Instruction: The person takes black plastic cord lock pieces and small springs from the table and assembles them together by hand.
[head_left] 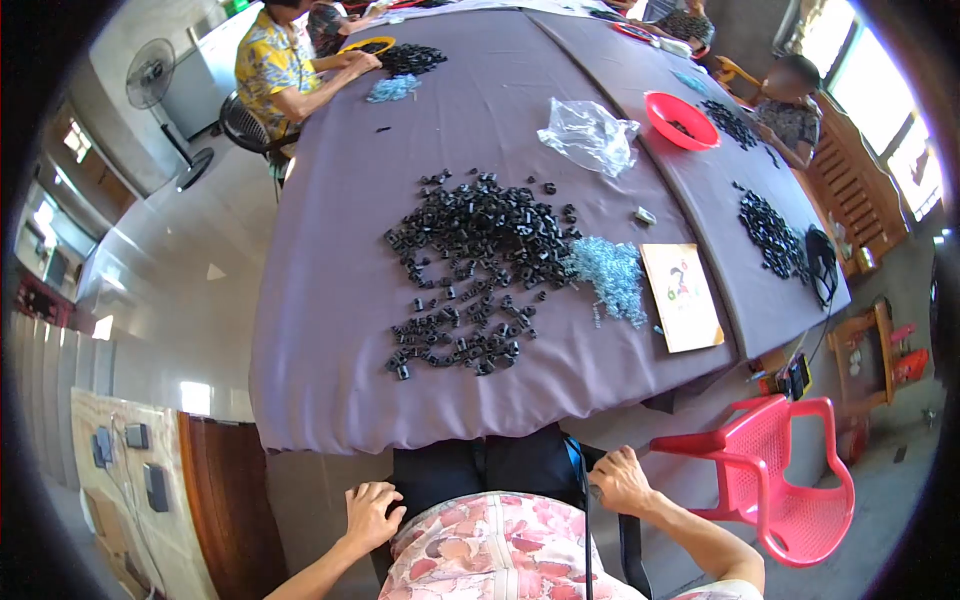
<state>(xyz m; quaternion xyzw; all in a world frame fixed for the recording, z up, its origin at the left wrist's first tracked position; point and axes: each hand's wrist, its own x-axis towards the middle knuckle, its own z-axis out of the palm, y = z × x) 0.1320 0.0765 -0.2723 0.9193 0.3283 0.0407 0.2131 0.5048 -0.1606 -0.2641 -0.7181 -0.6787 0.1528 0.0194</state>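
My left hand (374, 514) is low beside my left thigh, its fingers loosely bent and apart, with nothing visible in it. On the other side, my right hand (621, 481) has its fingers curled over the dark armrest (631, 550) of the chair under me. Both hands are off the table. In front of me on the cloth lies a large heap of small black plastic parts (490, 228), with a looser group of them (462, 335) nearer the edge. Touching the heap's right side is a pile of light-blue clear small pieces (610, 275).
Right of the piles lie a booklet (683, 298) and a small whitish object (645, 215). Farther off are a clear plastic bag (588, 135) and a red basin (682, 121). A pink chair (770, 480) stands at right. Other people sit around the purple tablecloth (330, 330).
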